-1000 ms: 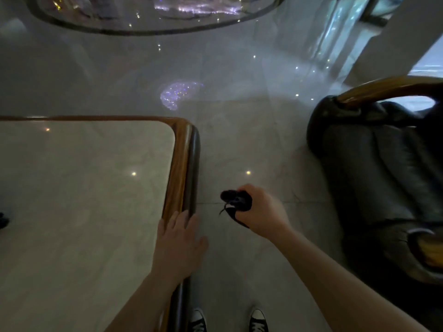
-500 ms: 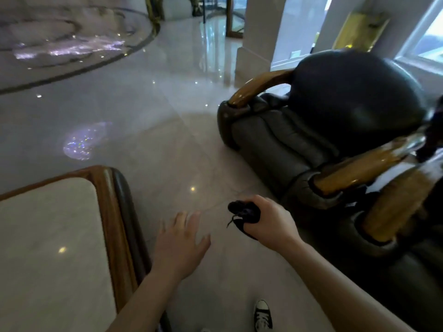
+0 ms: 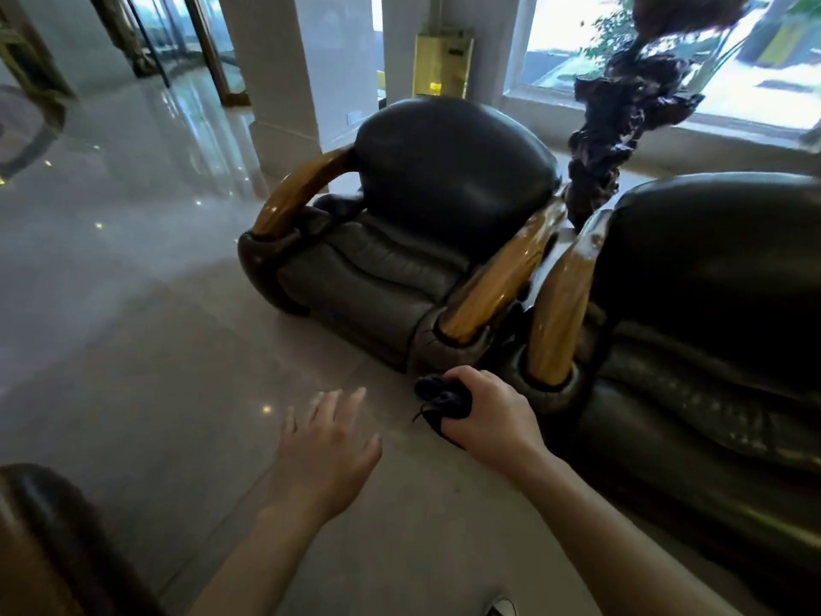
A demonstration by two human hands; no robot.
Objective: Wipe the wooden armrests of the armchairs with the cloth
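Right hand, lower centre of the frame, fist closed around a dark cloth. The cloth is bunched small, nearly black, bulging out of the left side of the fist, with a loose thread or corner trailing below it. It hangs over the floor, touching no armrest.

Left hand, just left of the cloth and apart from it: fingers spread, palm down, holding nothing, over the pale polished floor.

Just above and right of the fist, two wooden armrests stand side by side. One belongs to the middle armchair, its near armrest slanting from centre toward upper right. The other, the right chair's armrest, is more upright and rises from the second armchair at the right edge. Both are honey-coloured, glossy and tapered like horns, each set into a dark leather socket at its lower end. The fist sits near those lower ends, not in contact.

Far armrest of the middle chair curves at centre left, same wood, well apart from both hands.

Dark gnarled carving behind the chairs, upper right. Shoe tip at the bottom edge.
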